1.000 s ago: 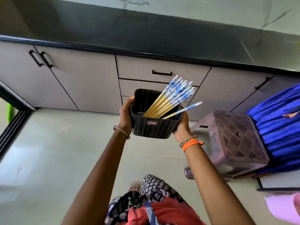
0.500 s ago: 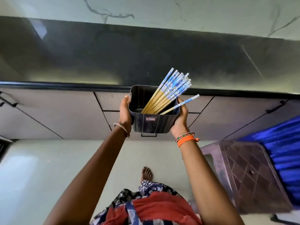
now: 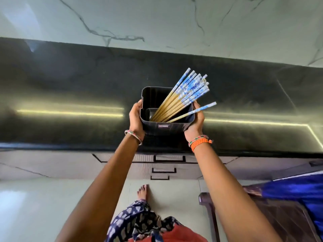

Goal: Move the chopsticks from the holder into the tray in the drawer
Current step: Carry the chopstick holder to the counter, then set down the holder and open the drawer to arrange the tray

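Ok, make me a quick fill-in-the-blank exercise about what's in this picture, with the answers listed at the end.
1. Both hands, left and right, grip a black ____ from either side.
2. The chopsticks inside it have ____ patterned tops.
3. The holder is over the dark ____.
4. The drawers beneath the countertop are all ____.

Answers: holder; blue; countertop; closed

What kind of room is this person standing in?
Most likely a home kitchen: a long dark stone countertop backed by a marble-look wall, a stack of closed drawers below it, and a black holder of chopsticks being carried.
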Demonstrator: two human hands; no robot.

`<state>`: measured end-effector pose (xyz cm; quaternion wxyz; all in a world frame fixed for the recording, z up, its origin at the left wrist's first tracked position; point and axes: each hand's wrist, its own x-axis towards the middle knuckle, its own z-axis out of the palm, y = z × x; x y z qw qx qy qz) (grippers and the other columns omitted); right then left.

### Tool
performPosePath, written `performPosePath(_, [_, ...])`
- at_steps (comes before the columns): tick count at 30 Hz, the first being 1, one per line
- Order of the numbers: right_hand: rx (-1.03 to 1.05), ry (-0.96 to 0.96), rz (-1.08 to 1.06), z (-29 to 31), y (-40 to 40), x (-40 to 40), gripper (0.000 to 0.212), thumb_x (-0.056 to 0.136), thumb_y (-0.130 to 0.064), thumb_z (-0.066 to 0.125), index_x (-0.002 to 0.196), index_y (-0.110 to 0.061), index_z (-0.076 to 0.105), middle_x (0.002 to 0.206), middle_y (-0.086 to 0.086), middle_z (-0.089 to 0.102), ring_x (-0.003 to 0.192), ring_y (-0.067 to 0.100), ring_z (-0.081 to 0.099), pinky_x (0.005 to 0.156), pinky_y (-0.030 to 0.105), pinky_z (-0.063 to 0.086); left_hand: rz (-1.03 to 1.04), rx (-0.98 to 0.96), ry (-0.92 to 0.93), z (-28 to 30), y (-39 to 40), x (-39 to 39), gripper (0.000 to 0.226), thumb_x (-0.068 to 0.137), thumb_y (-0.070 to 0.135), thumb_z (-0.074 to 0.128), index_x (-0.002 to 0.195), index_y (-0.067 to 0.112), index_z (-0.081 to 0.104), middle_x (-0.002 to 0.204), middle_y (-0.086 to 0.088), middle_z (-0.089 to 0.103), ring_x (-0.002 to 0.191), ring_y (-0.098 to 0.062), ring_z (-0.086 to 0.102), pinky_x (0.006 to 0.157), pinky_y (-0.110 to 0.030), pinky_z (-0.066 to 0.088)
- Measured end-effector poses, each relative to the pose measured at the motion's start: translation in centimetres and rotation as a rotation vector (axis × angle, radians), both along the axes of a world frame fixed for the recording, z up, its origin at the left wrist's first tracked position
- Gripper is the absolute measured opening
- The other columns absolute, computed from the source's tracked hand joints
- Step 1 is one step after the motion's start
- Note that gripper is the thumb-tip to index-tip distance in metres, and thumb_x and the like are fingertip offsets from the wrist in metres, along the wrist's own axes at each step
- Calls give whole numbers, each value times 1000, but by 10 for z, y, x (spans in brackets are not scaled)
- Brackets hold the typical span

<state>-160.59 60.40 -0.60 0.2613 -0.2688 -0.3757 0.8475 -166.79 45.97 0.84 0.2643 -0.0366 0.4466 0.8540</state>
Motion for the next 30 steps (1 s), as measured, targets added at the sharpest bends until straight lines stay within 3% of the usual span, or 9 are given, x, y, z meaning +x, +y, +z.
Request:
performPosePath(6, [-54,50,-53,-2,28,-51,33,93,-30,40,90,-22,72,87,-8,75,98,14,65,90,30,48,-46,-88,-50,-11,29,-53,48,88,42,40,61,23,75,62,6,73,58,-9,70,52,-21,55])
performPosePath(10, [-74,7,-68,-7,32,-70,40,95,-31,38,83,-27,76,89,-10,75,110,17,60,100,34,45,-9,-125,-90,-23,43,-77,46,89,36,42,58,25,74,59,9,72,58,-5,69,56,-21,52])
performPosePath(13, [-81,-35,-85,-15,35,-73,45,95,-31,34,78,-27,76,81,-11,76,91,9,66,82,29,50,29,-162,-103,-35,48,-88,34,90,33,40,95,18,71,60,12,72,60,-3,68,60,-24,51])
performPosePath(15, [-67,-53,-97,-19,35,-74,40,94,-30,35,83,-24,73,83,-9,76,93,13,65,83,30,50,30,-208,-93,-41,49,-90,45,91,31,37,121,3,55,62,13,71,63,-2,67,60,-22,52])
performPosePath(19, [-27,-71,-120,-18,42,-73,31,92,-25,39,94,-20,69,101,2,69,112,26,59,100,37,45,75,-254,-69,-36,50,-86,45,92,30,35,125,6,53,99,-1,71,95,-17,64,84,-32,52])
performPosePath(22, [-138,-29,-189,-12,51,-57,22,91,-20,43,93,-15,65,80,-1,70,88,18,61,83,28,46,306,-363,-67,-29,45,-69,38,92,20,34,116,6,60,120,-11,63,112,-24,59,102,-39,46])
performPosePath(26, [60,-105,-199,-3,40,-3,12,82,-9,50,87,-10,61,78,1,65,82,15,61,90,28,46,518,-672,191,-30,22,-11,22,86,6,37,75,10,55,67,0,52,64,-13,47,65,-29,41])
performPosePath(28, [441,-216,-227,2,26,34,9,71,-5,56,68,-14,58,62,-9,63,69,7,61,75,21,50,399,-679,393,-26,11,29,27,84,3,37,64,17,49,56,6,42,49,0,38,52,-16,35])
performPosePath(30, [786,-168,-100,2,9,72,13,70,-3,59,62,-12,55,54,-5,57,59,12,56,60,24,46,226,-703,661,-29,4,64,26,83,7,36,62,19,47,54,7,42,46,0,39,46,-14,32])
